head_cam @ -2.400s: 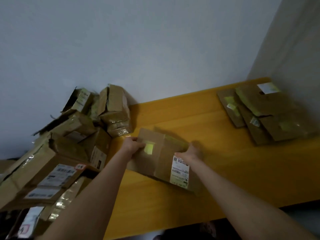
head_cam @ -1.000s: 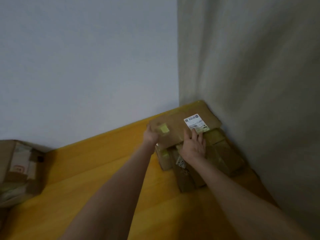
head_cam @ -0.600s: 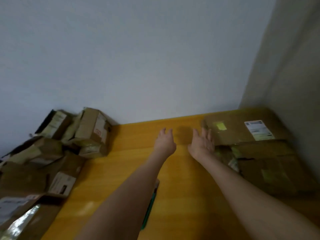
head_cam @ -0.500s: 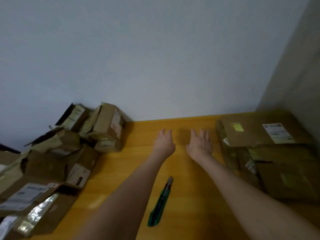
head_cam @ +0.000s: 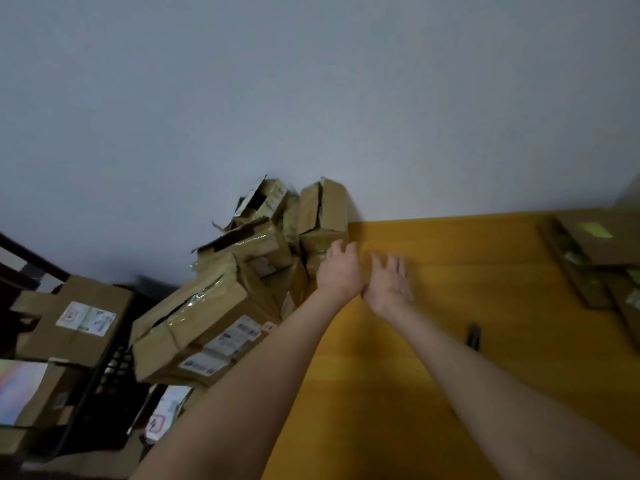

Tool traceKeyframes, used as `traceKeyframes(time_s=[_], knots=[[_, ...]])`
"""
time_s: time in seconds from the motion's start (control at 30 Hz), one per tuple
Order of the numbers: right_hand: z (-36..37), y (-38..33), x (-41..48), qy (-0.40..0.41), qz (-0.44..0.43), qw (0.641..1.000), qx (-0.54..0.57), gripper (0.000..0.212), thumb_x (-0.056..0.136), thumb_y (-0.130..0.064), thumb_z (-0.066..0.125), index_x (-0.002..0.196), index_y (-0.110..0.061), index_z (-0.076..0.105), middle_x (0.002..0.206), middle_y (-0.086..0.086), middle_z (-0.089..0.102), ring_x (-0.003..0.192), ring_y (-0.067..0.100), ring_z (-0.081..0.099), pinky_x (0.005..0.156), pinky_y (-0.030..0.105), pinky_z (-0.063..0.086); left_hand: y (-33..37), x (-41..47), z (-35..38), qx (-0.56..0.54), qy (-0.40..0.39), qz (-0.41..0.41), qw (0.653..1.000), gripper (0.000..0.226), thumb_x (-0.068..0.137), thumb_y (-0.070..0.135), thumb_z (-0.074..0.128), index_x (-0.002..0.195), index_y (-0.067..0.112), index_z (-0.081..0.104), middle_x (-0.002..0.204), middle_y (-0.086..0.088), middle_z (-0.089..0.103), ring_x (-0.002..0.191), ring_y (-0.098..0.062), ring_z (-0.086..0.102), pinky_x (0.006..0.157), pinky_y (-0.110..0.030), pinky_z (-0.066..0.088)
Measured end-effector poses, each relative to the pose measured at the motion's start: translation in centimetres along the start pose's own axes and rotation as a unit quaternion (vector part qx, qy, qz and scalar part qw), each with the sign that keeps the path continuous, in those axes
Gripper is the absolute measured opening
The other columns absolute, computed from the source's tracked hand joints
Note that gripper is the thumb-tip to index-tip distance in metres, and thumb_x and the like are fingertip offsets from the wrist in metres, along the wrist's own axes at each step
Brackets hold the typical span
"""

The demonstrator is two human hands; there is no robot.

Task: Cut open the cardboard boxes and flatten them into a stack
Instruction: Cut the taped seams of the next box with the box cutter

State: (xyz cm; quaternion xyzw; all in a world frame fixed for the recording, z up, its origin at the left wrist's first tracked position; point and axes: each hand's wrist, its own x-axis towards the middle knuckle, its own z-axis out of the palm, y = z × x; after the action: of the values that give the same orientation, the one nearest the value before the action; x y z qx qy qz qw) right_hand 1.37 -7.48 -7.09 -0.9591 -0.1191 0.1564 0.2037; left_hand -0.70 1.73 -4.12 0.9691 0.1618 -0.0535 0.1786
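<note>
A heap of taped brown cardboard boxes leans against the wall at the left end of the yellow table. My left hand is stretched out with fingers straight, just in front of the upright box at the heap's right edge, holding nothing. Beside it my right hand hovers over the table, fingers spread and empty. The stack of flattened boxes lies at the far right. A box cutter lies on the table, partly hidden behind my right forearm.
A grey wall runs behind the table. More labelled boxes sit on a dark crate off the table's left side.
Both hands set the flattened box on the right-hand stack and let go. My view and both empty hands have swung left toward the heap of boxes.
</note>
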Motion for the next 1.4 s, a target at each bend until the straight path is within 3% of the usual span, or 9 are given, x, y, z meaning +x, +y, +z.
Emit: traceKeyframes(time_s=[0.33, 0.57, 0.67, 0.8, 0.97, 1.07, 1.17, 1.3, 1.4], knots=[[2.7, -6.5, -5.6, -0.002, -0.034, 0.999, 0.033, 0.064, 0.094, -0.031, 0.054, 0.15, -0.023, 0.022, 0.155, 0.01, 0.019, 0.144, 0.032, 0.014, 0.114, 0.043, 0.028, -7.8, -5.1, -7.8, 0.013, 0.169, -0.023, 0.985, 0.043, 0.098, 0.016, 0.042, 0.141, 0.011, 0.042, 0.145, -0.014, 0.038, 0.13, -0.03, 0.042, 0.097, -0.045, 0.048], [6.4, -9.0, -10.4, -0.085, 0.027, 0.977, 0.195, 0.06, 0.093, -0.037, 0.056, 0.145, -0.017, 0.033, 0.143, 0.011, 0.039, 0.129, 0.032, 0.041, 0.102, 0.041, 0.039, -12.3, -8.8, -11.8, -0.032, 0.247, -0.009, 0.968, 0.043, 0.094, 0.026, 0.048, 0.136, 0.016, 0.049, 0.135, -0.007, 0.049, 0.124, -0.024, 0.047, 0.099, -0.041, 0.044], [6.5, -10.2, -11.7, -0.135, 0.062, 0.932, 0.331, 0.054, 0.096, -0.035, 0.054, 0.141, -0.009, 0.039, 0.139, 0.011, 0.049, 0.123, 0.029, 0.05, 0.091, 0.033, 0.044, -14.7, -8.8, -13.2, -0.036, 0.214, -0.065, 0.974, 0.043, 0.096, 0.035, 0.045, 0.133, 0.016, 0.051, 0.13, -0.01, 0.052, 0.118, -0.028, 0.051, 0.095, -0.042, 0.044], [6.2, -11.5, -12.9, -0.228, 0.138, 0.804, 0.531, 0.057, 0.098, -0.042, 0.049, 0.14, -0.005, 0.039, 0.126, 0.02, 0.059, 0.108, 0.031, 0.062, 0.086, 0.036, 0.054, -18.0, -8.7, -13.1, -0.02, 0.048, -0.132, 0.99, 0.055, 0.099, 0.052, 0.036, 0.128, 0.01, 0.054, 0.127, -0.014, 0.059, 0.114, -0.032, 0.055, 0.086, -0.038, 0.042], [6.6, -14.8, -14.0, -0.216, 0.168, 0.708, 0.651, 0.07, 0.093, -0.057, 0.046, 0.142, -0.007, 0.038, 0.116, 0.023, 0.063, 0.101, 0.033, 0.066, 0.086, 0.041, 0.056, -18.1, -8.8, -13.0, -0.007, 0.005, -0.086, 0.996, 0.082, 0.091, 0.069, 0.034, 0.145, 0.007, 0.037, 0.146, -0.021, 0.042, 0.132, -0.037, 0.043, 0.106, -0.049, 0.039], [5.9, -15.7, -14.4, -0.187, 0.185, 0.694, 0.67, 0.078, 0.09, -0.062, 0.047, 0.145, -0.008, 0.034, 0.114, 0.026, 0.062, 0.091, 0.033, 0.068, 0.076, 0.039, 0.059, -17.9, -8.6, -13.1, 0.054, -0.035, -0.058, 0.996, 0.089, 0.089, 0.074, 0.028, 0.134, 0.001, 0.05, 0.139, -0.024, 0.049, 0.125, -0.039, 0.048, 0.103, -0.048, 0.042], [4.6, -14.9, -14.7, -0.17, 0.206, 0.667, 0.695, 0.089, 0.086, -0.072, 0.04, 0.141, -0.002, 0.038, 0.118, 0.028, 0.06, 0.092, 0.035, 0.067, 0.066, 0.037, 0.06, -16.4, -8.4, -13.9, 0.041, -0.023, -0.015, 0.999, 0.082, 0.092, 0.07, 0.027, 0.12, 0.001, 0.061, 0.129, -0.021, 0.058, 0.115, -0.036, 0.056, 0.094, -0.042, 0.046], [1.6, -12.9, -14.7, -0.079, 0.21, 0.64, 0.735, 0.097, 0.083, -0.079, 0.032, 0.135, 0.002, 0.044, 0.114, 0.025, 0.063, 0.083, 0.032, 0.068, 0.056, 0.032, 0.058, -12.0, -8.6, -15.7, -0.079, 0.019, 0.061, 0.995, 0.06, 0.092, 0.065, 0.039, 0.105, 0.01, 0.059, 0.112, -0.01, 0.063, 0.098, -0.028, 0.058, 0.08, -0.034, 0.043], [-1.2, -10.8, -14.8, 0.011, 0.197, 0.65, 0.734, 0.082, 0.082, -0.076, 0.044, 0.127, -0.007, 0.05, 0.105, 0.02, 0.062, 0.088, 0.029, 0.064, 0.06, 0.031, 0.055, -8.8, -8.8, -16.4, -0.246, 0.016, 0.082, 0.966, 0.051, 0.091, 0.062, 0.046, 0.093, 0.011, 0.057, 0.1, -0.006, 0.059, 0.089, -0.023, 0.055, 0.077, -0.032, 0.039]])
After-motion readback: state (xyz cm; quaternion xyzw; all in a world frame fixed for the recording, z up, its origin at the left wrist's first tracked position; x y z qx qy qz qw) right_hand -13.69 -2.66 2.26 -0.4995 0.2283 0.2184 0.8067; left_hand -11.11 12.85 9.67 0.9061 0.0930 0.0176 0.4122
